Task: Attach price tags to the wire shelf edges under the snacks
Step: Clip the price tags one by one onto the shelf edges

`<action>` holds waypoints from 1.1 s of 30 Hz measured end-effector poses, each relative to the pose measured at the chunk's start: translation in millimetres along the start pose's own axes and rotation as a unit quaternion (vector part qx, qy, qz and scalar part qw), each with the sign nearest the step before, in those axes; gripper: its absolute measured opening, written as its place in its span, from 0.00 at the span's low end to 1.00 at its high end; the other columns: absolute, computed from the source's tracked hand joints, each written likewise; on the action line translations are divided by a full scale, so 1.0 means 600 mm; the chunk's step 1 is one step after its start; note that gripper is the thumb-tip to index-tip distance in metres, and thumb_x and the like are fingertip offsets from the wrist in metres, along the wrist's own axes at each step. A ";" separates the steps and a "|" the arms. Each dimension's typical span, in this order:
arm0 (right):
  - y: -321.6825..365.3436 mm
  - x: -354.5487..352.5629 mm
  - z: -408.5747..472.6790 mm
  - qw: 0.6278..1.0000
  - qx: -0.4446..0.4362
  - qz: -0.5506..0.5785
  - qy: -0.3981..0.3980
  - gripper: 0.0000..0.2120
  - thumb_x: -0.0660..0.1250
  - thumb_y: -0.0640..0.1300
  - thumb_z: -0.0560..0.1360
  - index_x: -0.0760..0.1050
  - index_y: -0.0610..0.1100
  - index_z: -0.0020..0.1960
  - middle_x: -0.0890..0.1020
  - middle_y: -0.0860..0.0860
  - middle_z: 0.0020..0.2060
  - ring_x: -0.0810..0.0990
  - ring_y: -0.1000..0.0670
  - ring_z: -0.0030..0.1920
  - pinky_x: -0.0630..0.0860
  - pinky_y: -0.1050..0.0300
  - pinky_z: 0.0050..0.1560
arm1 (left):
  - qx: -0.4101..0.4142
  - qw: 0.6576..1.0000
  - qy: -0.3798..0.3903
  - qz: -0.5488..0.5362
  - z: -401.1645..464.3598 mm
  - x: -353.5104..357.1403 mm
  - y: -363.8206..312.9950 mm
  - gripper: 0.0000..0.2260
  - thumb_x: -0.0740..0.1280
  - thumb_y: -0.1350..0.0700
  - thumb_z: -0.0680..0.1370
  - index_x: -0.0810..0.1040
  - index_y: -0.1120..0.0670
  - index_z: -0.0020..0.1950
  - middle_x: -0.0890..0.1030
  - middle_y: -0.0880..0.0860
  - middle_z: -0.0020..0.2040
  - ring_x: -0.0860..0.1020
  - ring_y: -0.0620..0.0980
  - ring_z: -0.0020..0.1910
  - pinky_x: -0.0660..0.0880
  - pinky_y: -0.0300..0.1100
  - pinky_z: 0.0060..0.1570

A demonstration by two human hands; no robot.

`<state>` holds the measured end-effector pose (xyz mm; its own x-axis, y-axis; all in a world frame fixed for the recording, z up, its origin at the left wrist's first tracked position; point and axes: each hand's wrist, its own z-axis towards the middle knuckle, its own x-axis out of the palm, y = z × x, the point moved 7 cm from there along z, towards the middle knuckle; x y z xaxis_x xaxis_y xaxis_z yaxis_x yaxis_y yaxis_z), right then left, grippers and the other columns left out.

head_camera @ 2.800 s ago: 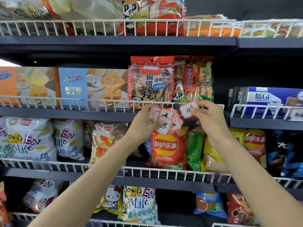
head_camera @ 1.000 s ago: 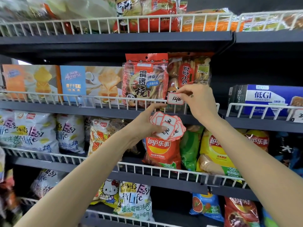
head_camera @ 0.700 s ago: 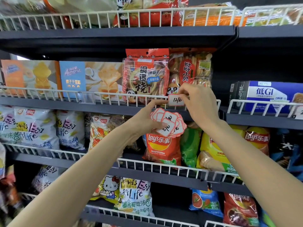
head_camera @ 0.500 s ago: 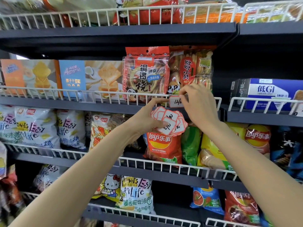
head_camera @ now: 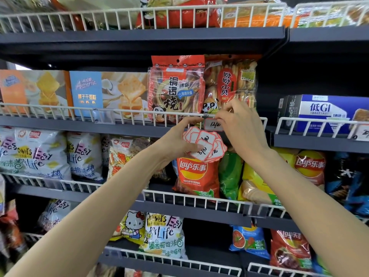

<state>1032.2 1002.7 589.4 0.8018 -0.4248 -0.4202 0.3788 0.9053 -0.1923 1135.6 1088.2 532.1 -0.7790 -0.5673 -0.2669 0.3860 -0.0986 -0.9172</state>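
White wire shelf edge (head_camera: 139, 111) runs across a dark metal store shelf stocked with snacks. A small white handwritten price tag (head_camera: 213, 124) hangs from the top wire of that edge, directly below a clear bag of rice crackers with a red oval label (head_camera: 229, 84) and just right of a red panda-branded snack pouch (head_camera: 176, 88). The right hand (head_camera: 239, 128) pinches the tag's top edge against the wire with curled fingertips, its grip closed on the tag. The left hand (head_camera: 175, 142) sits just below and to the left, its index finger reaching up to touch the wire while thumb and remaining fingers clasp a fanned stack of red-bordered white price tags (head_camera: 204, 144) (handwriting on them is too blurred to read). Behind that stack, on the shelf below, stands a red Lay's crisp bag (head_camera: 196, 176). Farther right, another white tag (head_camera: 362, 132) hangs on the neighbouring wire edge under a blue and white box (head_camera: 327, 110).
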 end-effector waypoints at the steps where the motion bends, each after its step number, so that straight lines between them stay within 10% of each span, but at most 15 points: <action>1: 0.001 0.002 -0.001 1.000 -0.008 -0.009 0.004 0.06 0.71 0.35 0.71 0.81 0.39 0.47 0.78 0.45 0.42 0.75 0.44 0.44 0.71 0.51 0.42 | -0.001 1.000 -0.002 0.000 0.000 -0.001 0.000 0.26 0.69 0.69 0.72 0.71 0.41 0.58 0.80 0.62 0.55 0.81 0.61 0.53 0.77 0.62 0.53; 13: 0.003 -0.005 -0.004 0.999 -0.022 -0.041 -0.015 0.10 0.70 0.30 0.69 0.81 0.39 0.48 0.80 0.44 0.39 0.76 0.42 0.43 0.71 0.50 0.41 | 0.010 1.000 -0.017 0.007 0.000 0.002 -0.011 0.27 0.69 0.70 0.73 0.69 0.43 0.63 0.78 0.59 0.56 0.80 0.57 0.53 0.79 0.57 0.52; 20: 0.011 -0.014 -0.025 0.996 0.035 0.069 0.038 0.13 0.60 0.39 0.78 0.78 0.42 0.59 0.79 0.47 0.52 0.73 0.48 0.54 0.71 0.50 0.52 | 0.072 0.984 -0.164 -0.013 -0.018 -0.045 -0.020 0.20 0.70 0.66 0.73 0.72 0.51 0.62 0.79 0.56 0.57 0.80 0.53 0.53 0.79 0.54 0.52; 25: 0.040 0.007 -0.027 0.863 0.192 0.455 0.103 0.10 0.66 0.52 0.75 0.78 0.47 0.50 0.83 0.50 0.45 0.80 0.53 0.43 0.77 0.57 0.47 | 0.114 0.971 -0.206 -0.042 -0.062 -0.064 -0.025 0.12 0.68 0.65 0.75 0.75 0.55 0.57 0.83 0.50 0.48 0.82 0.42 0.42 0.79 0.35 0.38; 33: 0.171 0.045 -0.014 0.801 0.203 0.547 0.133 0.06 0.73 0.41 0.70 0.78 0.49 0.40 0.84 0.50 0.38 0.83 0.49 0.40 0.81 0.54 0.39 | 0.088 0.968 -0.215 -0.096 -0.134 -0.155 0.014 0.09 0.68 0.64 0.75 0.78 0.52 0.52 0.84 0.54 0.49 0.83 0.52 0.49 0.80 0.45 0.47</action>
<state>1089.0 1084.1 550.6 0.6507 0.6864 -0.3246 -0.3216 0.6364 0.7011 1171.7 1205.8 525.2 -0.5812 -0.8092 0.0862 0.3624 -0.3522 -0.8629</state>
